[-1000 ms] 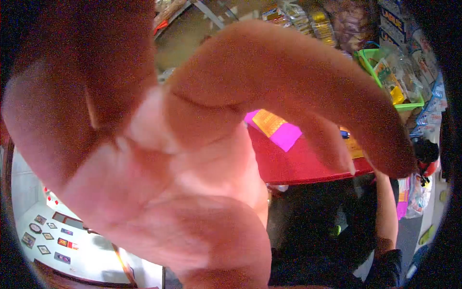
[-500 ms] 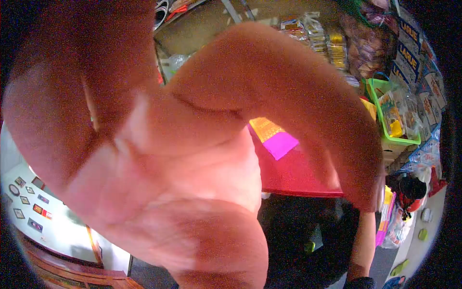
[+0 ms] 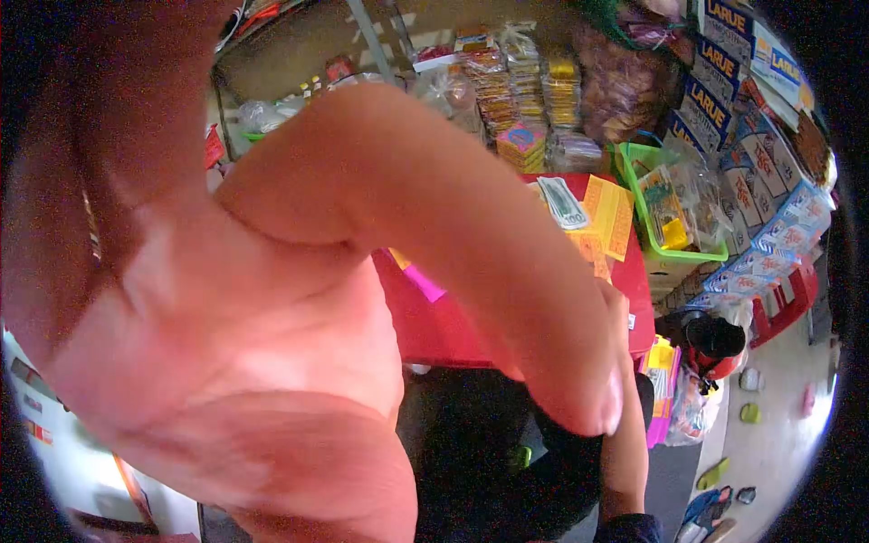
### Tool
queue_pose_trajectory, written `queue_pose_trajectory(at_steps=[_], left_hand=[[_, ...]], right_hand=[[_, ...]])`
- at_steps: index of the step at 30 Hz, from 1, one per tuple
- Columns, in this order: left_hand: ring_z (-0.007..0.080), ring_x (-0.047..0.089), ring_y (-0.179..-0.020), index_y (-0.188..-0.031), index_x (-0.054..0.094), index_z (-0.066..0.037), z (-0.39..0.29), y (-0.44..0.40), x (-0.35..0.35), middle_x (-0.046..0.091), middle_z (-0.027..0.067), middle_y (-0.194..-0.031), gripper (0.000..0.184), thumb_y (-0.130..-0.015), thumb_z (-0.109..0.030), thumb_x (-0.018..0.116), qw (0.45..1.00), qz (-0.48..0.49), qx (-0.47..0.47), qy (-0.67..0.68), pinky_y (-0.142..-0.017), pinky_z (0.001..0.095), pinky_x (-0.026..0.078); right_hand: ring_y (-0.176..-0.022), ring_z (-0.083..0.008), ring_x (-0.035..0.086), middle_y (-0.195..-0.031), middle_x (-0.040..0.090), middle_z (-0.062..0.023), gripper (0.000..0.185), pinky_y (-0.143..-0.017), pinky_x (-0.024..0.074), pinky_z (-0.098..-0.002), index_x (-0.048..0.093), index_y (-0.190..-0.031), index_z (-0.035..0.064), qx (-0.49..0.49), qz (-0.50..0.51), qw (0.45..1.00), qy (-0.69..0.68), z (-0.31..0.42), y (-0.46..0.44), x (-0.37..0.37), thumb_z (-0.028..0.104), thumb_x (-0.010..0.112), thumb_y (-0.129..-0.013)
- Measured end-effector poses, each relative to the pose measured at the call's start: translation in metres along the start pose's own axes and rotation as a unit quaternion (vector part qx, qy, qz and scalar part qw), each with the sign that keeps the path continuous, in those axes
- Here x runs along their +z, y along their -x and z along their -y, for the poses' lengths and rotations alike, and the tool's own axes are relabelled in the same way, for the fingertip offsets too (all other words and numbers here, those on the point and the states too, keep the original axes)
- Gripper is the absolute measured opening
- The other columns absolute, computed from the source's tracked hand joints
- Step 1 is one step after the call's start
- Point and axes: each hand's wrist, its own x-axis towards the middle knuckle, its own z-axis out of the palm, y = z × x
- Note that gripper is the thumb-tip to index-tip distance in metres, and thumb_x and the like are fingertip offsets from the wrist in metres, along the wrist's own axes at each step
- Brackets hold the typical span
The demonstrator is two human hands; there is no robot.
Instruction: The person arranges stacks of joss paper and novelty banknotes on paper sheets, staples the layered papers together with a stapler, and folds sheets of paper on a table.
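Observation:
My left hand (image 3: 244,299) fills much of the head view, very near the camera with its palm toward it. Its fingers are spread, and one bends far to the right; nothing shows in it. Behind that finger, my right hand (image 3: 617,303) is at the right side of the red table (image 3: 453,335), beside orange printed paper (image 3: 608,217). Its fingers are mostly hidden, so any grip cannot be made out. Banknote-like paper printed 100 (image 3: 563,204) lies on the orange sheets. A pink and yellow paper (image 3: 424,282) shows partly below the left hand's finger.
A green basket (image 3: 711,256) with plastic-wrapped goods stands right of the table. Stacked packets (image 3: 493,90) line the back. LARUE boxes (image 3: 715,59) rise at the far right. A dark helmet-like object (image 3: 715,339) sits below them, near sandals (image 3: 749,413) on the floor.
The view has shifted right, and my left hand sits farther left in it. More of the table's back, the banknote-like paper and my right hand have come into sight.

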Motion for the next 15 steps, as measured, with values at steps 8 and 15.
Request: queue_pose_trajectory(at_steps=[8,15], left_hand=[[0.0213,0.061,-0.066,-0.116,0.063,-0.002,0.040,0.009,0.016,0.064,0.0171,-0.094,0.028,-0.091,-0.010,0.070,0.999,-0.034,-0.015,0.031,-0.056,0.0283,0.052],[0.0195,0.064,-0.071,-0.119,0.064,-0.001,0.058,0.010,0.023,0.067,0.0158,-0.101,0.030,-0.091,-0.007,0.071,0.997,-0.049,-0.015,0.050,-0.061,0.0279,0.054]], right_hand=[[-0.069,-0.0173,0.070,-0.078,0.073,-0.0155,0.016,-0.064,0.0539,-0.0341,0.073,-0.102,-0.0018,-0.044,-0.033,0.998,0.043,0.001,0.001,-0.001,0.011,0.068,-0.094],[-0.065,-0.0171,0.068,-0.074,0.071,-0.0137,0.017,-0.061,0.0519,-0.0343,0.073,-0.104,-0.0005,0.005,0.002,0.999,0.041,0.016,0.001,-0.001,0.012,0.069,-0.094]])
